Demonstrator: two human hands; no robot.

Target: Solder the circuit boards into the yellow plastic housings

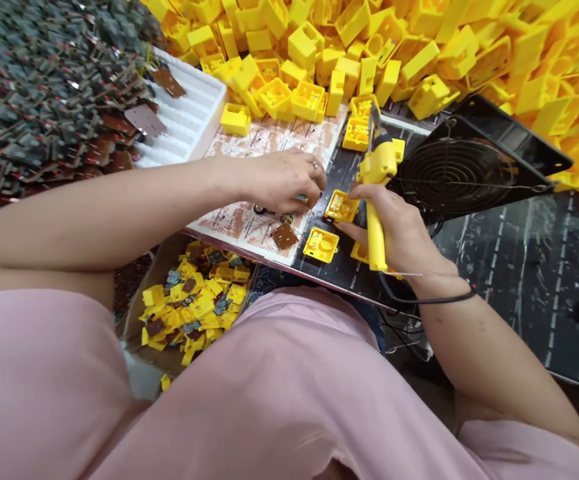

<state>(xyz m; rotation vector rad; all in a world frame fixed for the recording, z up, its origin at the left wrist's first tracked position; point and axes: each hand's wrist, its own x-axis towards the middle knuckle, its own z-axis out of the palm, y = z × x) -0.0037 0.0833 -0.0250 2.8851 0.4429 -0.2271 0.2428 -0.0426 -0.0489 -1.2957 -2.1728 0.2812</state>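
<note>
Fan (pixel 462 167): black, tilted, resting on the dark bench (pixel 509 273).
Right hand (pixel 394 223): left of the fan, wrapped around a yellow glue gun (pixel 378 167), fingertips around an open yellow case (pixel 342 208); whether they touch it is unclear.
Left hand (pixel 289 180): farther left of the fan, fingers curled over a small bluish bit, mostly hidden; cannot tell whether it is gripped.
Second case (pixel 321 245): left of the fan, open side up, nearer the person.
Brown board (pixel 285 236): farther left of the fan, beside the second case.
Yellow heap (pixel 309 47): behind the fan, spreading both ways.
Foam tray (pixel 194 123): white, far left of the fan.
</note>
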